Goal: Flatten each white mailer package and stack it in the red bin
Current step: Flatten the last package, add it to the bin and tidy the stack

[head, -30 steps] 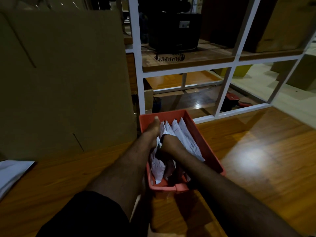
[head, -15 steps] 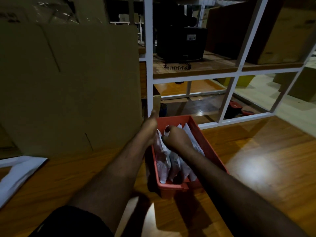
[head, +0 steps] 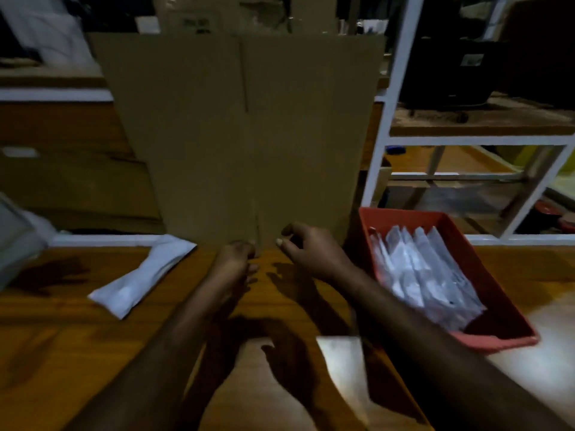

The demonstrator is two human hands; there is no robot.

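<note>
The red bin (head: 494, 309) stands on the wooden table at the right, holding several white mailer packages (head: 420, 272) stacked on edge. Another white mailer (head: 143, 275) lies flat on the table at the left, puffy in the middle. My left hand (head: 236, 259) hovers over the table centre with its fingers curled loosely and nothing in it. My right hand (head: 311, 250) is just to its right, left of the bin, fingers apart and holding nothing. Both hands are clear of the bin and of the loose mailer.
A large flat cardboard sheet (head: 249, 135) leans upright right behind my hands. A white metal shelf frame (head: 389, 119) stands behind the bin with dark gear on it. A pale object (head: 15, 237) sits at the far left edge.
Both hands have come out of the red bin and moved left to the table centre. The view has swung left, so the bin now sits at the right and the loose mailer shows.
</note>
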